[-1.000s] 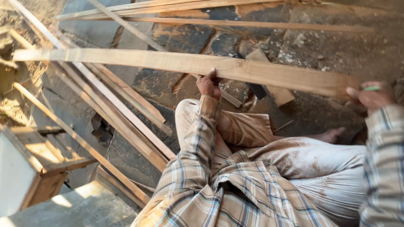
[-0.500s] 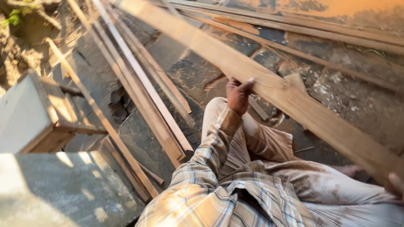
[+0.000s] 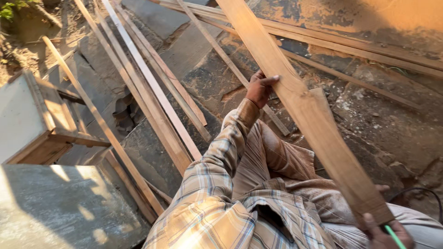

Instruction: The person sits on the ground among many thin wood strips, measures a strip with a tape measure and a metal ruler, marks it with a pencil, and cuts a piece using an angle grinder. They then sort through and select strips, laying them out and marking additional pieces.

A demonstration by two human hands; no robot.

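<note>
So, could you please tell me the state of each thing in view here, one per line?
Long brown wooden plank: lifted off the ground, slanting, held at two places.
Left hand: gripping the plank's edge mid-length.
Right hand: at the plank's near end, also holding a thin green stick.
Thin wooden strips: lying loose on the stone ground.
Small wooden frame: standing at the left.

right hand (image 3: 385,233) cut off by bottom edge.
</note>
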